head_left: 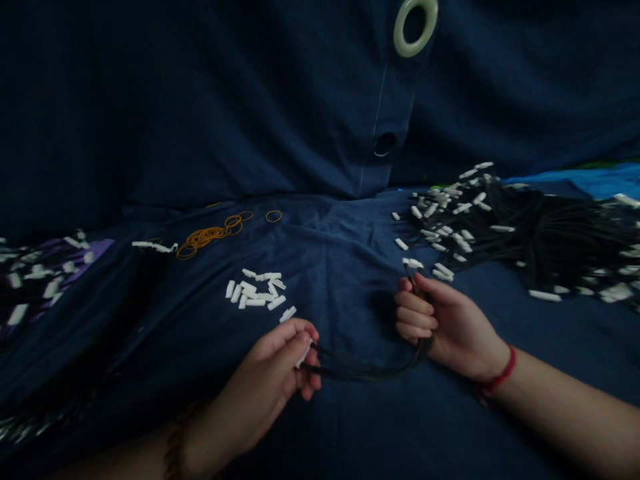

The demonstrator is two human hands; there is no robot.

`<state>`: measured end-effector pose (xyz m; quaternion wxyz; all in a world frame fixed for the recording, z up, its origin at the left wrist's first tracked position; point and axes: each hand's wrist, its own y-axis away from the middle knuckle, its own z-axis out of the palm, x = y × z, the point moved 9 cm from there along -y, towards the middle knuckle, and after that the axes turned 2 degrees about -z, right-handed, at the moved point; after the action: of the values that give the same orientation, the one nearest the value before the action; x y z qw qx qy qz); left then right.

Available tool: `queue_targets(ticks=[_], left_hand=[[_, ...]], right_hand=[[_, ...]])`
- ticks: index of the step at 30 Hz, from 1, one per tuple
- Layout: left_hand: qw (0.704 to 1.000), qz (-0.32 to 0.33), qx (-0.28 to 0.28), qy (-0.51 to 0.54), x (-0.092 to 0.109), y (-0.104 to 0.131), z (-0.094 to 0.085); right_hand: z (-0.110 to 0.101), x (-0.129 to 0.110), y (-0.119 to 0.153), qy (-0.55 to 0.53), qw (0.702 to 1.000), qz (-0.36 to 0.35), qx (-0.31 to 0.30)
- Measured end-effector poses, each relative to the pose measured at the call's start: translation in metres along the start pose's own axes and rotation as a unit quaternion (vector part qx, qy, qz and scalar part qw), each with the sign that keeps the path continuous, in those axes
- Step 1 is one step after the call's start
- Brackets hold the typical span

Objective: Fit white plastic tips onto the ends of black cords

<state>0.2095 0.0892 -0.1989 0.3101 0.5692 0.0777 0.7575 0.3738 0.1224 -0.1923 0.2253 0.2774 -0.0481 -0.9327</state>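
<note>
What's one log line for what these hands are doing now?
left hand: pinching white piece | right hand: gripping black cord | black cord: sagging between hands | nearby: loose white pieces, rubber bands, cord pile

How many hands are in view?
2: the left hand pinches a white end piece on the black cords; the right hand grips the cords farther right.

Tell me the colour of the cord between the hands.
The cord is black; head view.
</note>
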Motion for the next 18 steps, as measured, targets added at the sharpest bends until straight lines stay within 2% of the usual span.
queue_targets(ticks=[6, 18], left_hand=[[0.999, 0.033, 0.005, 0.007, 0.004, 0.001, 0.002], [0.999, 0.03, 0.008, 0.016, 0.002, 0.006, 0.001]], right_hand=[[0.007, 0.003, 0.001, -0.002, 0.999, -0.01, -0.034], [0.014, 0.003, 0.007, -0.013, 0.997, -0.014, -0.073]])
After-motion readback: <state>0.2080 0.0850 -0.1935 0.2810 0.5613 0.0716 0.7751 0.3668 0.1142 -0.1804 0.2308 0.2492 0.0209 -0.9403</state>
